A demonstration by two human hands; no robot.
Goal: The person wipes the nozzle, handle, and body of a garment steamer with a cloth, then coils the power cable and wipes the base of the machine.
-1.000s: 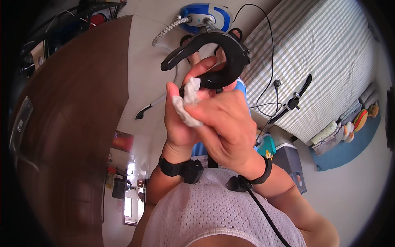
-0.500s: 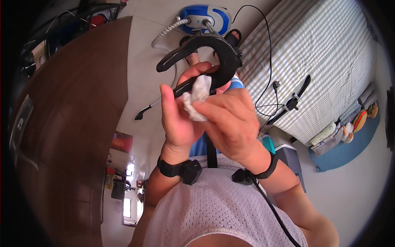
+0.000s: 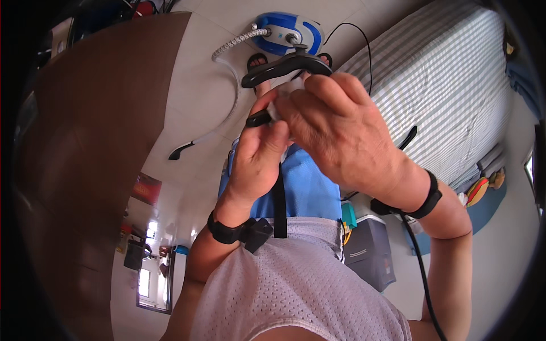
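Note:
A black curved hanger with rounded arms stands in front of me, above the blue-and-white garment steamer on the floor. My left hand is closed around the hanger's nearer arm, whose dark end pokes out between thumb and fingers. From the right, my right hand presses a crumpled white cloth against the same arm. Its fingers are bent around the cloth and hide most of it. The two hands meet at the fingertips.
A ribbed hose runs from the steamer to a black-tipped wand on the floor. To the left is a brown door; to the right, a bed with a checked sheet. A grey box stands near my right side.
My right hand has moved up and right along the hanger with the cloth. The hanger now appears turned and flatter. My left thumb has closed in, and the view has shifted.

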